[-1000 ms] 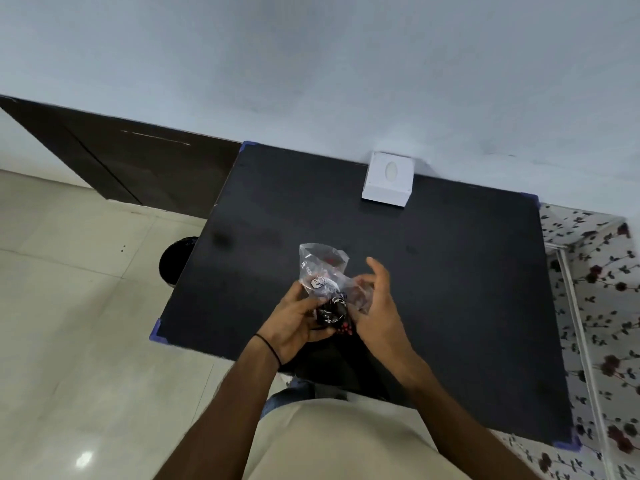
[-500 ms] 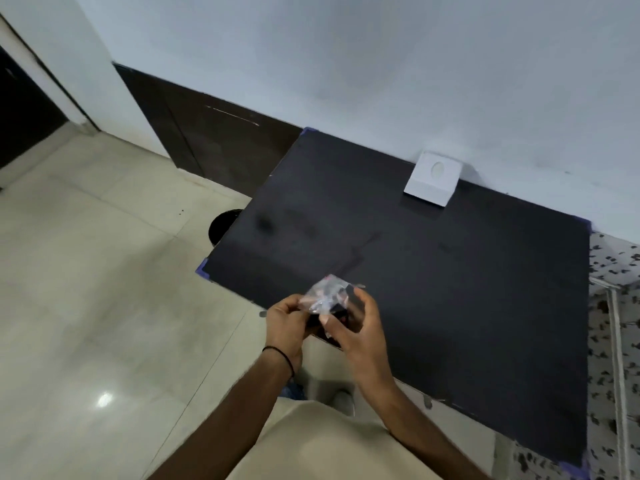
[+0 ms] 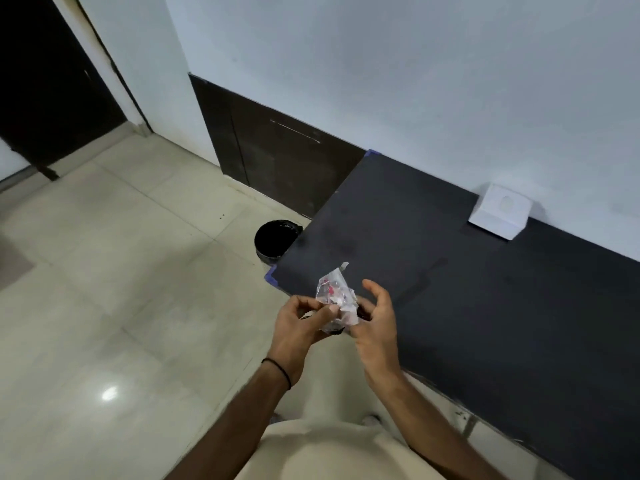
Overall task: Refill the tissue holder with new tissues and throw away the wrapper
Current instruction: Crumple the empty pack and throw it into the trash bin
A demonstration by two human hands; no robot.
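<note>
So the refill part looks done and it's the wrapper step that's in hand now. A crumpled clear plastic wrapper (image 3: 335, 299), thin and crinkly with some red and dark print on it, is being scrunched just off the near-left corner of the worktop (image 3: 485, 306). It's pinched in the curled fingers of the left hand (image 3: 299, 323), while the right hand (image 3: 375, 322) is held half open beside it, fingers loosely spread, with the thumb side touching the plastic. The tissue holder (image 3: 498, 216), a small white boxy thing with a round hole in its top face, is parked at the back of the matte black worktop, right against the pale wall and well apart from the hands. Whether tissue is poking out of that hole can't be made out. A round black bin (image 3: 275, 239) lined with a shiny dark bag is seen on the glossy tiled floor, just beside the worktop's left edge. Next, the wrapper probably needs to be balled tighter and carried left and down over that bin, since light film like this tends to spring back open and drift when dropped.
</note>
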